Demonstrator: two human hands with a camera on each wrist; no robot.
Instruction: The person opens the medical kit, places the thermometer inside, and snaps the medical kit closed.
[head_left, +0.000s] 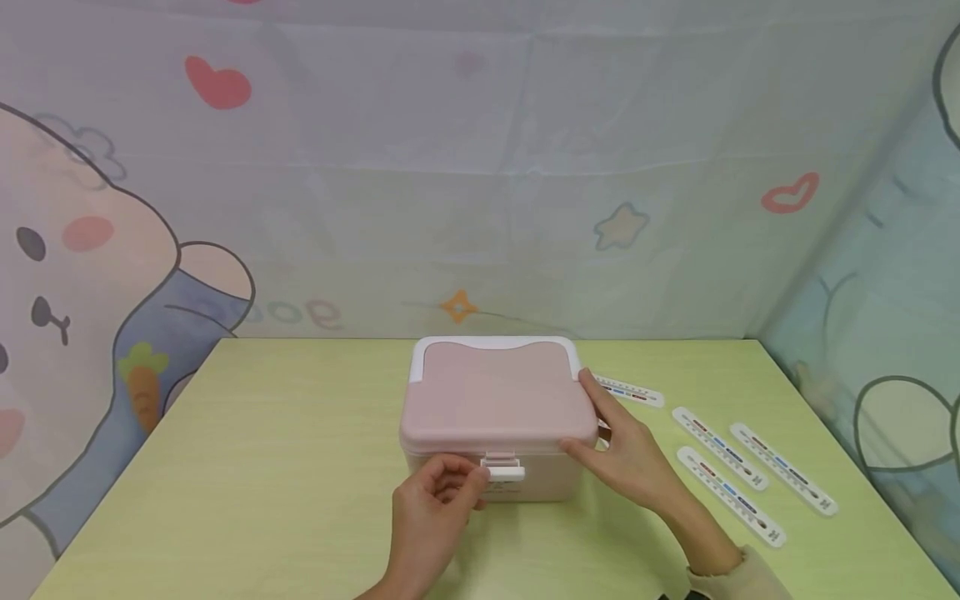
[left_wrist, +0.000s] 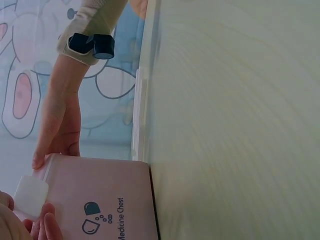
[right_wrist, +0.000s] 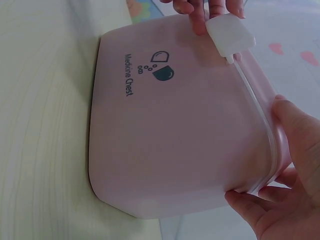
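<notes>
A pink medicine chest [head_left: 495, 400] with a white handle [head_left: 491, 342] folded around its lid's back edge stands on the table, lid down. Its front carries the printed words "Medicine Chest" and a capsule picture, readable in the right wrist view. My left hand [head_left: 438, 508] pinches the edge of the white latch [head_left: 506, 473] at the front middle, thumb in front; the latch [right_wrist: 230, 35] sticks out from the box in the right wrist view. My right hand [head_left: 633, 457] holds the lid's right front corner, thumb at the front and fingers along the side.
Several white flat strips with printed scales and red, blue and dark marks, such as this strip [head_left: 731, 497], lie right of the chest. One strip [head_left: 630, 392] lies partly behind the right hand. A patterned cloth [head_left: 525, 183] hangs behind the green table [head_left: 262, 467].
</notes>
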